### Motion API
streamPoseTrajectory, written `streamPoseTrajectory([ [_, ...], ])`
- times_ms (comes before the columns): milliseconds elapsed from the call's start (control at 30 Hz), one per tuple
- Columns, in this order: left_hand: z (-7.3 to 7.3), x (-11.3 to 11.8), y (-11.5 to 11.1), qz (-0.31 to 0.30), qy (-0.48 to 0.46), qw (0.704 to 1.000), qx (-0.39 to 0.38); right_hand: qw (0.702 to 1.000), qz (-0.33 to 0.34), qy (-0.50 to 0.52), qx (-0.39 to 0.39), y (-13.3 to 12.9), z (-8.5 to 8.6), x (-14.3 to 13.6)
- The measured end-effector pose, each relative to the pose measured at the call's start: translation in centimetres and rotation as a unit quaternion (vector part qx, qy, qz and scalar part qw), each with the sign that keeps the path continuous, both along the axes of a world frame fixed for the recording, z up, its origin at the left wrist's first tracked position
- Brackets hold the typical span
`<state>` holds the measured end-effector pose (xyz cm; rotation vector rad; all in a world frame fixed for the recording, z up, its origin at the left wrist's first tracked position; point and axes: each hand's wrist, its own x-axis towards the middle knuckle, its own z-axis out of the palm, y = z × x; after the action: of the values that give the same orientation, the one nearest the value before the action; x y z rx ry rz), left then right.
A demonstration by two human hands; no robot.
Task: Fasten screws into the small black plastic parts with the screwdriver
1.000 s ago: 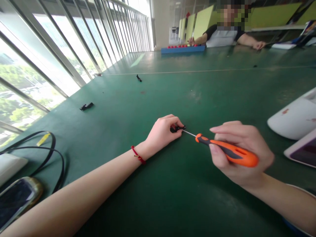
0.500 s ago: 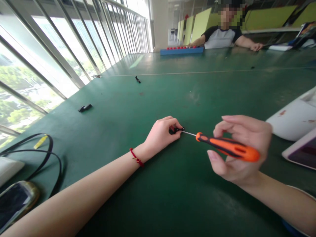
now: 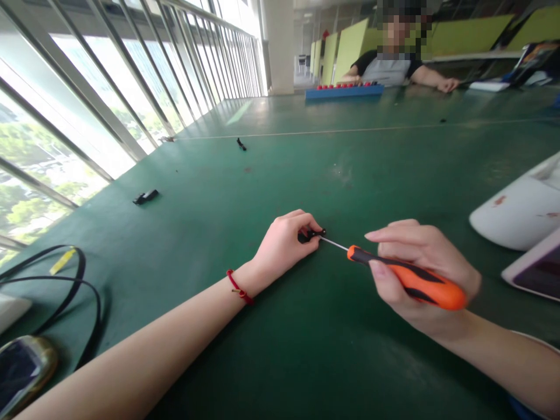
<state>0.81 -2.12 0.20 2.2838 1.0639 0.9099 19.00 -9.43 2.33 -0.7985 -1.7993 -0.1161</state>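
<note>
1. Your right hand has closed back in on the screwdriver: half a second ago its fingers stood spread away from the handle, and now thumb and fingers lie along it again.
2. The handle shows a different pattern of orange and black, so you have probably given it a twist and regripped it.
3. Your left hand keeps the black part pinched between its fingers, low over the surface and ahead of you. The shaft reaches to the part; whether the tip is seated is too small to tell.
4. Across from you, the blue rack has shifted rightward, nearer the co-worker.
5. On the green surface, two loose black pieces lie apart: one to your left, one farther off. A cable loops at near left; a white container stands at right.
6. A railing borders your left side; green partitions stand behind the co-worker.
</note>
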Motion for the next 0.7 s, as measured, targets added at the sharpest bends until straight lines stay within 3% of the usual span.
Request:
streamPoseTrajectory([
  [133,0.04,-0.01,-0.02,0.001,-0.001,1.000,0.003,0.995,0.022,0.100,-0.005,-0.16,0.10,-0.34],
  [300,-0.01,0.00,-0.06,-0.004,-0.005,1.000,-0.009,1.000,-0.011,-0.004,-0.004,-0.15,0.10,-0.16],
  [400,-0.04,0.01,-0.06,0.003,-0.004,1.000,-0.007,0.998,0.002,0.058,0.027,0.03,0.04,-0.13],
  [467,-0.07,0.01,-0.03,0.002,-0.005,1.000,-0.005,0.996,0.011,0.086,0.009,0.07,0.13,-0.17],
  [600,-0.12,-0.01,0.01,-0.003,-0.008,1.000,-0.009,1.000,-0.003,-0.015,-0.013,-0.13,0.37,-0.21],
  [700,-0.11,-0.03,0.02,-0.002,-0.006,1.000,-0.009,0.999,0.009,0.021,0.023,-0.14,0.15,-0.31],
])
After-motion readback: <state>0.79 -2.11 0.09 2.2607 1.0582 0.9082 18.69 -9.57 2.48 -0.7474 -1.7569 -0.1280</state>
